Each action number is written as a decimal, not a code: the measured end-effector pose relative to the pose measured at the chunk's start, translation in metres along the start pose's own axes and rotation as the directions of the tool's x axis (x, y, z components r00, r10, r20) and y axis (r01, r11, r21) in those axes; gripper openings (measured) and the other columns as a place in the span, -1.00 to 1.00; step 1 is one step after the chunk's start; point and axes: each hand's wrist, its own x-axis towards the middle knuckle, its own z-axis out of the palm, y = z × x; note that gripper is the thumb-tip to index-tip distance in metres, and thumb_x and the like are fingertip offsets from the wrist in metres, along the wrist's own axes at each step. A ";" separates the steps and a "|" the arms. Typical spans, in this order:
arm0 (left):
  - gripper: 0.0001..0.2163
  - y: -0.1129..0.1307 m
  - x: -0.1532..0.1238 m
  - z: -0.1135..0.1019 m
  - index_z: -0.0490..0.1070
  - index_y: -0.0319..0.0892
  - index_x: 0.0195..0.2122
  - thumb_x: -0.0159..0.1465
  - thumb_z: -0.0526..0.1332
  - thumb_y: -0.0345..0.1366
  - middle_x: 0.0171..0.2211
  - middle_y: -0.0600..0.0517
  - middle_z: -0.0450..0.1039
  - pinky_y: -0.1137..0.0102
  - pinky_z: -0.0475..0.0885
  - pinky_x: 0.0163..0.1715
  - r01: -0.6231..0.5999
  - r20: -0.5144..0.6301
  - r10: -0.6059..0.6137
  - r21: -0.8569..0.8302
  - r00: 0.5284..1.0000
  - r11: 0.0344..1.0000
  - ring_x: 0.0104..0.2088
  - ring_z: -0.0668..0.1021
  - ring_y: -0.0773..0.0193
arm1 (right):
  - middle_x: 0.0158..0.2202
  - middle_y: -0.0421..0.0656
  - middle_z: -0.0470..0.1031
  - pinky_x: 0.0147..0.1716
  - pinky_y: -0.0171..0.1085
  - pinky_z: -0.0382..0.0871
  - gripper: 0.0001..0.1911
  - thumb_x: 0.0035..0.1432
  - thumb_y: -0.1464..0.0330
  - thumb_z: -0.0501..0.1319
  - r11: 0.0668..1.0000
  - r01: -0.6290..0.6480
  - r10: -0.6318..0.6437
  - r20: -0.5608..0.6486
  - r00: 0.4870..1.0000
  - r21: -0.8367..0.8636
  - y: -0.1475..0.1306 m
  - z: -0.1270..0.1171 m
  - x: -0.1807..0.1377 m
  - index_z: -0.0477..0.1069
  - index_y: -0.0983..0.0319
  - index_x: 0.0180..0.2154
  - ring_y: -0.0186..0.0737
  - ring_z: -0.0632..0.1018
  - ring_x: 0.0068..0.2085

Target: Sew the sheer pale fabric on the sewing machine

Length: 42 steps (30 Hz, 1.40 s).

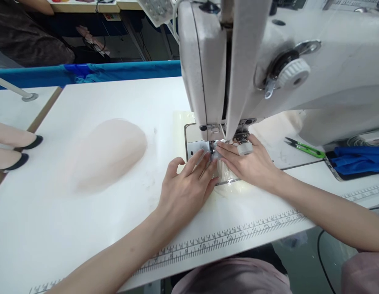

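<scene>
A white sewing machine [204, 69] stands over the table, its presser foot [212, 148] just above the metal needle plate [195, 147]. My left hand [186, 185] lies left of the foot, fingers stretched out and slightly apart, their tips at the plate. From the right, my right hand [249, 163] reaches in with its fingers extended, the tips beside the foot and partly hidden by the machine's parts. Under and between both hands is a shiny, see-through sheet [226, 173]; whether it is loose material or a cover on the bed I cannot tell.
Green-handled thread snips [306, 149] lie on the right of the bed. Beyond them, blue cloth [359, 159] sits in a dark tray. A printed ruler [220, 241] runs along the front edge. Two beige posts with black bands [32, 142] stick in at left. Another person's arm [39, 6] shows at upper left.
</scene>
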 end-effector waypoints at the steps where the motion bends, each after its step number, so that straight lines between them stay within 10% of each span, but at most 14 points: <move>1: -0.74 0.000 0.000 0.000 0.39 -0.18 0.05 0.39 0.07 -0.30 0.03 -0.06 0.49 0.19 0.23 -0.08 0.003 -0.003 -0.003 0.001 1.000 1.000 0.13 0.43 0.15 | -0.05 -0.14 0.56 -0.08 -0.10 0.17 -0.68 0.36 0.38 0.01 1.000 -0.001 0.001 -0.003 1.000 -0.002 0.001 0.002 0.000 0.54 0.21 -0.19 -0.15 0.45 -0.04; 11: -0.74 -0.001 0.002 0.002 0.39 -0.15 0.06 0.38 0.09 -0.29 0.03 -0.01 0.49 0.17 0.23 -0.09 0.010 -0.024 -0.009 0.036 1.000 0.999 0.12 0.44 0.14 | -0.23 -0.17 0.61 -0.17 -0.18 0.22 -0.79 0.29 0.46 0.10 0.992 0.060 -0.044 -0.141 0.989 0.110 0.005 -0.015 0.001 0.53 0.23 -0.25 -0.21 0.50 -0.16; 18: -0.73 -0.006 0.002 -0.004 0.40 -0.20 0.02 0.34 0.07 -0.38 0.04 0.03 0.48 0.18 0.27 -0.15 -0.057 -0.003 0.057 -0.068 0.998 0.996 -0.04 0.49 0.14 | -0.23 -0.24 0.51 -0.48 -0.33 0.18 -0.90 0.22 0.31 0.23 0.852 -0.155 0.005 0.290 0.957 0.499 0.001 -0.041 -0.004 0.46 0.20 -0.29 -0.35 0.47 -0.41; 26: -0.72 -0.021 0.023 0.000 0.45 -0.17 -0.04 0.27 0.06 -0.37 -0.05 -0.01 0.49 0.16 0.27 -0.17 0.052 0.172 0.011 -0.357 0.985 0.933 -0.08 0.47 0.12 | -0.45 -0.27 0.44 -0.48 -0.38 0.17 -0.84 0.34 0.41 0.03 0.675 -0.356 0.173 0.331 0.928 0.646 0.000 -0.042 -0.001 0.38 0.23 -0.24 -0.39 0.42 -0.49; 31: -0.76 -0.024 0.029 0.006 0.53 -0.12 -0.28 0.36 0.05 -0.32 -0.17 0.04 0.53 0.19 0.26 -0.19 0.171 0.177 -0.095 -0.482 0.980 0.860 -0.18 0.47 0.18 | -0.47 -0.24 0.42 -0.50 -0.36 0.17 -0.71 0.19 0.19 0.24 0.749 -0.278 0.173 0.227 0.958 0.602 -0.002 -0.032 -0.001 0.42 0.26 -0.15 -0.34 0.40 -0.48; 42: -0.74 -0.010 -0.002 0.001 0.45 -0.08 -0.01 0.28 0.20 -0.40 -0.04 0.01 0.53 0.15 0.31 -0.15 -0.117 -0.084 0.108 -0.099 0.991 0.988 -0.04 0.48 0.08 | -0.29 -0.20 0.57 -0.35 -0.25 0.19 -0.76 0.22 0.53 0.12 0.969 0.123 -0.083 -0.186 0.979 0.214 -0.004 -0.023 -0.007 0.52 0.23 -0.39 -0.28 0.43 -0.32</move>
